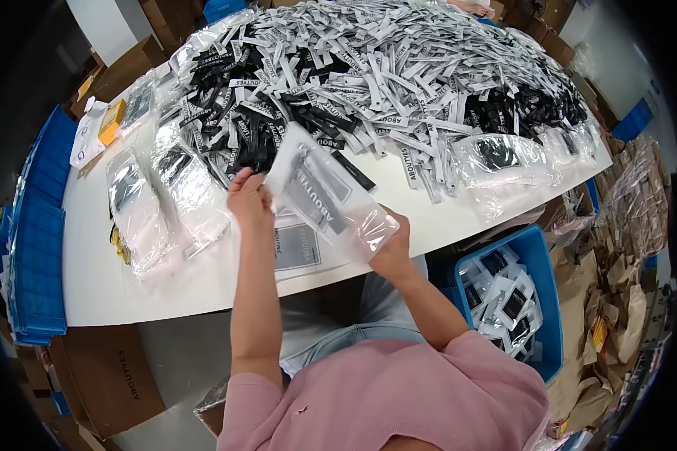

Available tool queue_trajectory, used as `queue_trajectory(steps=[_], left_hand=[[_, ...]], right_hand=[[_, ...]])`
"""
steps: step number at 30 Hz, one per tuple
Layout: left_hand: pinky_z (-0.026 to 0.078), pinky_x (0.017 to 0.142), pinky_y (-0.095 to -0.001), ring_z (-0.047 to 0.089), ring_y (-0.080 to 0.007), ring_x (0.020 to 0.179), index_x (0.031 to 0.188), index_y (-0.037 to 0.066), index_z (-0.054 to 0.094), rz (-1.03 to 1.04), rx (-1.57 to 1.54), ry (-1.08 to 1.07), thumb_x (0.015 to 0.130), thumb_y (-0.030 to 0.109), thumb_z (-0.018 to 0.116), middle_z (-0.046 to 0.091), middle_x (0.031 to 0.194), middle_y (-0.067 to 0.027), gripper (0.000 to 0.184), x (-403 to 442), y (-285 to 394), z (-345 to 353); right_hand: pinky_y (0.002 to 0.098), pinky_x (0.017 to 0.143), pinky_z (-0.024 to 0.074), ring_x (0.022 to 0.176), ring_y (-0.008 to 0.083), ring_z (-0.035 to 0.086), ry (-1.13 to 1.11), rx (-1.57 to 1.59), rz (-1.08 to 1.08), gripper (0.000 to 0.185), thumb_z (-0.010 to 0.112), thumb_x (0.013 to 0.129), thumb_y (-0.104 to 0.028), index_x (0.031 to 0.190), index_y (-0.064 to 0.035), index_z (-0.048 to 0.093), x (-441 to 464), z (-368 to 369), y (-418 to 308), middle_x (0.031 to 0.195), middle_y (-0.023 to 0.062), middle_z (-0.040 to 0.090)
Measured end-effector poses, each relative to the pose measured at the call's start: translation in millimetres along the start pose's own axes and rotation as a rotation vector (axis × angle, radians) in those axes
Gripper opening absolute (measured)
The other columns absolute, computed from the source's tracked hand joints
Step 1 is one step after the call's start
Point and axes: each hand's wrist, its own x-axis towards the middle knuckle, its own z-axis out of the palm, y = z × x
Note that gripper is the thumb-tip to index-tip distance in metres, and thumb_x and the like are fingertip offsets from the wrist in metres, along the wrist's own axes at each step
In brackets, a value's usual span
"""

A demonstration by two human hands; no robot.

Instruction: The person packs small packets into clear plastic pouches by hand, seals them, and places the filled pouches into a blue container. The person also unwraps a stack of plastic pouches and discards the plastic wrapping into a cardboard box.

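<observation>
My right hand [392, 242] is closed on the lower right corner of a frosted plastic bag [316, 192] printed ABOUTYES. The bag is held tilted above the table, and its upper part is slightly blurred. At the bag's left edge is my left hand [250, 198], its fingers curled together; whatever they pinch is hidden. Beneath the bag, a grey printed packet [297, 246] lies near the table's front edge. Just beyond both hands spreads a large heap of black and white strip packets [399, 83] marked ABOUTYES.
Clear plastic-wrapped bundles [137, 203] lie at the left, and another wrapped bundle [504, 159] at the right. A blue bin [553, 301] with several small packets stands by my right side. Blue crates [37, 233] line the left, above a cardboard box [109, 376]. Brown paper [594, 331] fills the far right.
</observation>
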Motion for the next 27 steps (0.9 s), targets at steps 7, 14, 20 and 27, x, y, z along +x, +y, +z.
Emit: queue_trajectory(steps=[7,14,20,27], left_hand=[[0.035,0.092,-0.0385,0.053,-0.0249,0.095,0.132,0.008,0.036,0.825,1.334,-1.08,0.06,0.013,0.073,0.06,0.1,-0.0074,0.081,-95,89,68],[0.037,0.048,-0.0214,0.042,-0.0037,0.052,0.076,-0.004,0.063,0.26,1.377,-0.932,0.071,0.007,0.068,0.05,0.054,-0.0003,0.014,-91,77,61],[0.03,0.043,-0.0288,0.034,-0.0096,0.046,0.064,-0.005,0.053,0.1,1.197,-1.028,0.076,0.008,0.063,0.043,0.049,-0.006,0.021,-107,49,32],[0.038,0.046,-0.0315,0.051,-0.0229,0.049,0.066,0.001,0.06,0.468,1.286,-0.899,0.071,0.005,0.063,0.054,0.059,-0.0091,0.007,-118,57,20]], right_hand=[[0.024,0.061,0.0454,0.069,0.0092,0.056,-0.618,-0.049,0.193,0.017,0.055,0.084,-0.012,0.092,-0.001,0.065,28,-26,1,0.079,0.0039,0.064],[0.0237,0.054,0.0419,0.061,0.0076,0.051,-0.421,0.346,0.598,0.018,0.057,0.084,-0.018,0.087,-0.0015,0.064,24,-22,-22,0.067,0.0049,0.059],[0.0296,0.048,0.0391,0.047,0.0179,0.045,-0.557,-0.313,0.107,0.021,0.06,0.081,-0.018,0.074,0.0013,0.057,5,-20,-16,0.055,0.0109,0.053],[0.0329,0.054,0.0428,0.057,0.0247,0.054,-0.569,-0.349,0.254,0.017,0.06,0.079,-0.016,0.07,-0.0008,0.056,0,-31,-20,0.064,0.0118,0.056]])
